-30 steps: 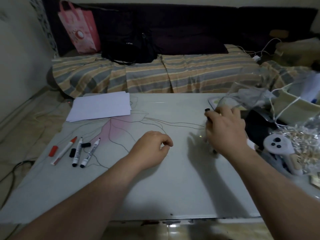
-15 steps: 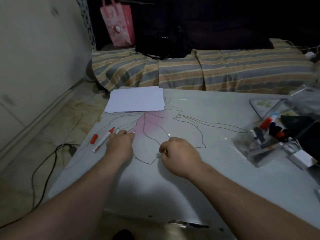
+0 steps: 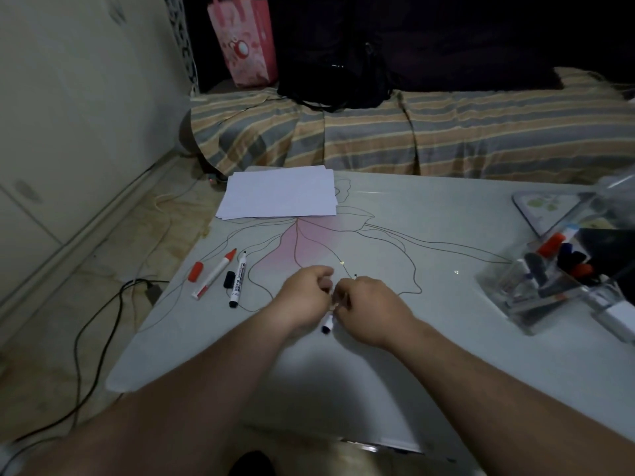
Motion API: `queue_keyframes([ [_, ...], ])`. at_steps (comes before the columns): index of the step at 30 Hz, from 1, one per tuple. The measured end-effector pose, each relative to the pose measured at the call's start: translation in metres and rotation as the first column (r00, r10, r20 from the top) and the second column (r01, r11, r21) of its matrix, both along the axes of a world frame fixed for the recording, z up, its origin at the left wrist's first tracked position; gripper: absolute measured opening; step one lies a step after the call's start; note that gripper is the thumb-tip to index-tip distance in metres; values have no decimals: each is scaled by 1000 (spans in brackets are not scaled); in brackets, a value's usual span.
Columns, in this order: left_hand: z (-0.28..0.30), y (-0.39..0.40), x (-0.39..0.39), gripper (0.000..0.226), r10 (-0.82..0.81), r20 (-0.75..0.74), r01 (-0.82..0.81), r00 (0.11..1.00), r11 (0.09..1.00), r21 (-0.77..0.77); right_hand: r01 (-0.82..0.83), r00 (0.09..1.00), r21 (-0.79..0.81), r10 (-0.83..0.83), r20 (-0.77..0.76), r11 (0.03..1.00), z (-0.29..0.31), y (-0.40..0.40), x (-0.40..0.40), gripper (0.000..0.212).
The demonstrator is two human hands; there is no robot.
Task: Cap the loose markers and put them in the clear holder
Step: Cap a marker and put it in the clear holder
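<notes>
Since the earlier frame your hands have met mid-table over one black marker [image 3: 327,325]; that looks like capping under way. Leftmost, the red cap [image 3: 195,271] lies just beside the open red marker [image 3: 214,277]; next a black cap [image 3: 229,279] touches a second black marker [image 3: 240,280]; both still want capping. Your left hand [image 3: 304,297] and right hand [image 3: 372,305] pinch the marker together, fingers curled; the holder [image 3: 515,297] sits far right, already part filled.

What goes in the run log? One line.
both hands grip one marker | red marker, black marker uncapped on table | holder right
</notes>
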State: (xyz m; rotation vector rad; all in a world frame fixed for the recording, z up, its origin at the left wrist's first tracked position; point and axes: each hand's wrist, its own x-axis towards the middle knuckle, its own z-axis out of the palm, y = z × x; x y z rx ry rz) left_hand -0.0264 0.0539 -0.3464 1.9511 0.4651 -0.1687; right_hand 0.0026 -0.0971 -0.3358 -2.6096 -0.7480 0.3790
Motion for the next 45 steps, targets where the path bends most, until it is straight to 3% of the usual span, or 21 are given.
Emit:
queue_keyframes([
  [2, 0, -5, -2, 71, -60, -20, 56, 998, 985, -164, -17, 998, 2, 17, -63, 1000, -3, -5, 0, 39],
  [4, 0, -4, -2, 70, -89, -35, 80, 995, 978, -195, -52, 996, -17, 50, -76, 999, -6, -9, -1, 39],
  [6, 0, -1, -2, 58, -117, -9, 117, 993, 993, 21, -41, 999, -77, 39, -38, 996, -9, -11, -1, 34],
  [9, 0, -1, -8, 45, -226, -25, 211, 974, 856, 472, 33, 999, -158, -36, -15, 987, -10, -18, 1, 33],
  [11, 1, -1, -8, 44, -213, -37, 192, 976, 774, 603, 59, 998, -168, -61, -3, 984, -9, -26, 0, 19],
  [13, 4, 2, -8, 43, -172, -80, 183, 982, 748, 638, 84, 996, -133, -84, 6, 988, -9, -36, 2, 8],
  [17, 7, 13, -6, 26, -210, -117, 237, 971, 748, 620, 108, 994, -32, -109, -1, 994, -3, -52, 9, 16],
  [20, 4, 11, -3, 17, -194, 11, 159, 981, 835, 527, 117, 993, 103, -117, -9, 988, 7, -63, 13, 18],
  [23, 11, -7, 2, 21, -69, 215, 46, 974, 993, 111, 233, 972, 342, -233, -40, 911, 26, -69, 15, 19],
  [25, 19, -20, 4, 24, 25, 283, 25, 959, 985, -171, 304, 951, 473, -292, -100, 827, 41, -71, 15, 13],
  [26, 21, -24, 6, 25, 47, 301, 31, 953, 967, -252, 317, 947, 506, -297, -122, 802, 48, -73, 14, 8],
  [28, 25, -30, 7, 25, 52, 317, 61, 947, 940, -336, 290, 956, 530, -270, -116, 797, 59, -77, 12, 24],
  [34, 34, -39, 9, 30, 33, 341, 87, 940, 940, -331, 196, 956, 414, -267, 119, 889, 64, -93, 17, 11],
  [40, 40, -42, 9, 24, -93, 370, 132, 924, 988, -84, 59, 856, 135, -120, 503, 989, 56, -99, 20, 15],
  [45, 51, -54, 2, 12, -94, 415, 59, 905, 994, 97, 15, 788, 98, -71, 611, 995, 58, -91, 17, 15],
])
